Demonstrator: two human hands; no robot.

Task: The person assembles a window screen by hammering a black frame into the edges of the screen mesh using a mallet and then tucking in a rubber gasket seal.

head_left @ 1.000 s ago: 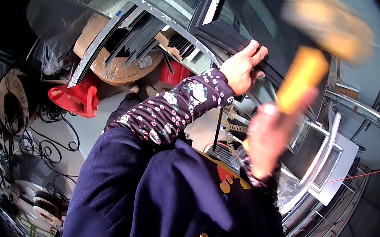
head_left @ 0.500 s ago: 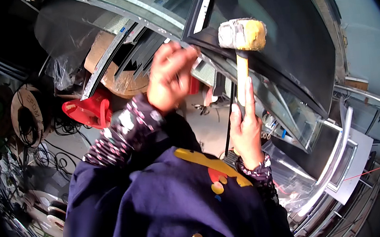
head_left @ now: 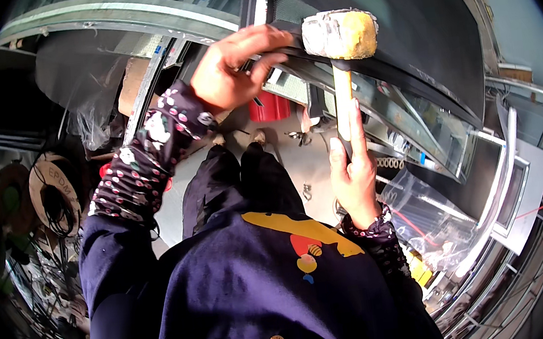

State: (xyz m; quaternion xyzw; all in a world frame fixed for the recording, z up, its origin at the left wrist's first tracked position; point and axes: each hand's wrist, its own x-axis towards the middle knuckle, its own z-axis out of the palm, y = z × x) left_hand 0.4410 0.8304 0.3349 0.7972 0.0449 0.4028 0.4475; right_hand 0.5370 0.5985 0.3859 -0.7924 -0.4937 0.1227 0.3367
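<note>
- Yellowish rubber mallet (head_left: 340,33) is in my right hand (head_left: 353,175); hand wrapped tight round the lower part of the pale wooden handle, index finger laid up along the shaft.
- Mallet head sits well above that hand, worn and whitish at one end, lying against the dark frame edge (head_left: 406,69); can't tell if it's really touching or just over it.
- My left hand (head_left: 234,64) is up and to the left of the mallet head, nearly level with it, fingers curled over the same dark edge and pressing on it; nothing loose held in it that I can make out.
- Fingertips of the left hand end just beside the mallet head, small gap between.
- Dark glass panel (head_left: 414,15) spreads above and to the right of both hands, with the frame edge running along its lower side.
- Red container (head_left: 269,107) shows just below the left hand, partly hidden by it.
- Grey floor (head_left: 313,158) and my dark trouser legs (head_left: 240,186) lie between and below the two hands.
- Left sleeve (head_left: 144,156) is dark with pink and white spots, running down-left from the left hand.
- Clear plastic sheeting (head_left: 422,213) is right of the right wrist, near it.
- Cable reel (head_left: 54,192) is far left of the left arm, well apart.
</note>
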